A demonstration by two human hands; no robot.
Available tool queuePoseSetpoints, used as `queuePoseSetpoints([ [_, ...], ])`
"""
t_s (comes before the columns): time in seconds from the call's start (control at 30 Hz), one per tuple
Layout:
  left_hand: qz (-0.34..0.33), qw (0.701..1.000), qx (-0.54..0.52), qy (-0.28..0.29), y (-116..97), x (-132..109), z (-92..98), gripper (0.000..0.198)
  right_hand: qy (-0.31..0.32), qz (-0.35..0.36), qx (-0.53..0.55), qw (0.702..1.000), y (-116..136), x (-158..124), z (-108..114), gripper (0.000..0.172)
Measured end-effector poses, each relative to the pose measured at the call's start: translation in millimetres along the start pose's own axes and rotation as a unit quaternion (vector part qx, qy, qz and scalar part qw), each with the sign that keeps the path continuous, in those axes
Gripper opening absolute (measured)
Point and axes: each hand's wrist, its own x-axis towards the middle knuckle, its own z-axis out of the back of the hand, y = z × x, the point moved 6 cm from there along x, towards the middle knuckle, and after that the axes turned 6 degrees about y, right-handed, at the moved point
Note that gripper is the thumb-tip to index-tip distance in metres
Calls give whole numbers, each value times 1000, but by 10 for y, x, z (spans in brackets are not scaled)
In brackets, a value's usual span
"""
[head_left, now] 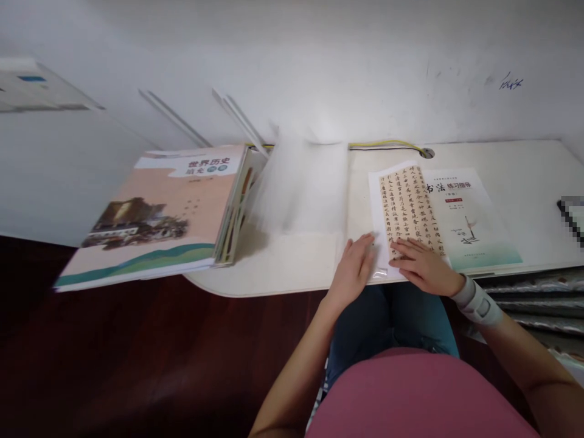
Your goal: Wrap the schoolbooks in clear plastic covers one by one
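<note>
A clear plastic sleeve holding a tan calligraphy sheet (408,210) lies on the white desk (292,267), partly over a white and green calligraphy workbook (469,219). My right hand (422,264) rests flat on the sheet's lower end, fingers spread, a white band on its wrist. My left hand (353,264) touches the sleeve's lower left edge with fingers stretched out. A blurred white sheet (303,185) stands left of them, smeared by motion.
A stack of books topped by a pink world history textbook (159,213) overhangs the desk's left end. A yellow cable (387,145) runs along the wall. A pixelated dark object (572,216) sits at the right edge. Dark floor lies below.
</note>
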Motion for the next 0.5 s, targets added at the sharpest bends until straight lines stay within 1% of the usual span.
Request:
queuePoseSetpoints([
  [0.1, -5, 999, -47, 13, -16, -22, 48, 37, 17, 5, -4, 1000, 2, 22, -8, 34],
  [0.23, -11, 998, -50, 34, -37, -27, 72, 33, 41, -11, -28, 999, 81, 66, 9, 41],
  [0.37, -25, 998, -13, 52, -59, -39, 57, 34, 58, -6, -43, 997, 124, 70, 13, 44],
  [0.43, -37, 996, 30, 70, -89, -46, 26, 36, 64, 5, -43, 997, 125, 65, 2, 43],
  [0.5, -47, 990, 88, 100, -122, -39, -25, 37, 67, 10, -44, 997, 123, 65, -10, 40],
])
